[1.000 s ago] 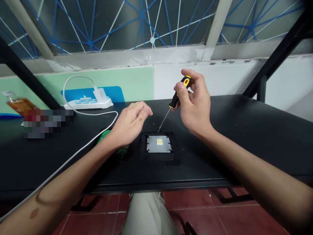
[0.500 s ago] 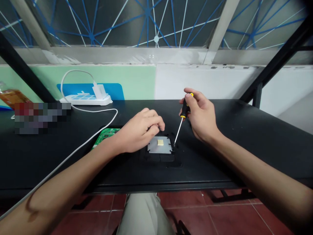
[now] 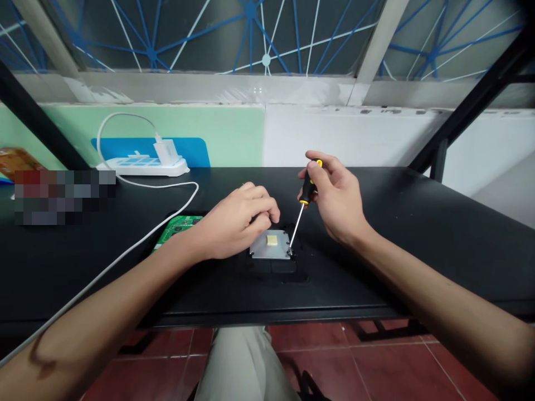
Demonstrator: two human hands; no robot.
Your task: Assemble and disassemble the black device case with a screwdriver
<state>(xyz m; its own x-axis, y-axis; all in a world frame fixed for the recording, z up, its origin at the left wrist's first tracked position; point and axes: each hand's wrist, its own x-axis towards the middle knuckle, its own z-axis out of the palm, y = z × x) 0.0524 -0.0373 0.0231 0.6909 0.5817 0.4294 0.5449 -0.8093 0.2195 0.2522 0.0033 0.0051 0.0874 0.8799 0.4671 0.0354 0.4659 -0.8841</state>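
A square silver metal plate (image 3: 261,252) with a small pale yellow pad (image 3: 272,240) on it lies in a black part on the black table. Over the plate's left and far side rests my left hand (image 3: 240,223), its fingers curled and thumb close to the forefinger; anything between them is hidden. My right hand (image 3: 338,195) is shut on a screwdriver (image 3: 308,189) with a black and yellow handle. The screwdriver slants down to the left, its tip at the plate's near right corner, by a dark screw spot. A green circuit board (image 3: 178,227) lies partly behind my left forearm.
A white power strip (image 3: 146,166) with a charger (image 3: 166,152) plugged in stands at the back left. Its white cable (image 3: 142,247) runs across the table beside my left arm. Blurred items (image 3: 58,195) lie farther left. Black frame bars (image 3: 455,117) slope at both sides.
My right hand has brought the screwdriver slightly left, from beside the plate onto its near right corner. My left hand stays in place over the plate; the view has shifted a little.
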